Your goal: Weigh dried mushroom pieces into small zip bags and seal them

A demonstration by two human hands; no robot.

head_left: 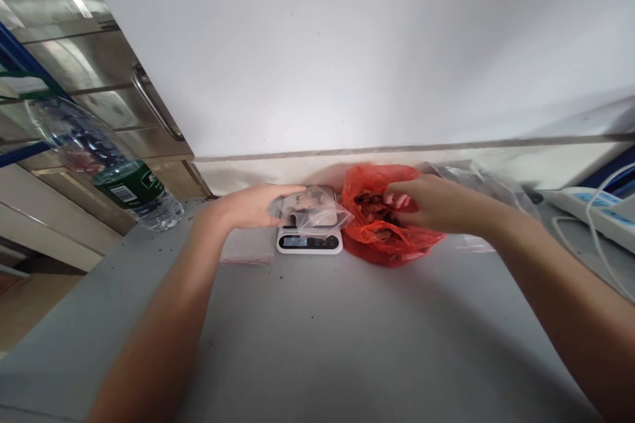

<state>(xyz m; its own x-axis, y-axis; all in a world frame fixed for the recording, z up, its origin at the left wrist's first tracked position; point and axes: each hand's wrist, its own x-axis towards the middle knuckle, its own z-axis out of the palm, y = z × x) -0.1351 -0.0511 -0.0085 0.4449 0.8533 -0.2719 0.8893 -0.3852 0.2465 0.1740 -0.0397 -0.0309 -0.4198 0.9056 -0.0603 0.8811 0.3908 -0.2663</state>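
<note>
A small white digital scale [310, 244] with a lit display stands near the wall. On it lies a clear zip bag [322, 215] with some pale brown content. My left hand [253, 205] grips the bag's left side, thumb and fingers around it. To the right of the scale stands an open red plastic bag [387, 251] of dried brown leaf-like pieces [372, 206]. My right hand [417, 201] reaches into its mouth from the right, fingers curled together among the pieces. What lies between those fingertips is hidden.
Flat clear zip bags [248, 248] lie left of the scale. A large water bottle [129, 182] stands at the table's left edge. Behind my right hand is a clear plastic bag [489, 185]. A white device with blue keys [595, 201] and a cable [592, 231] sit far right.
</note>
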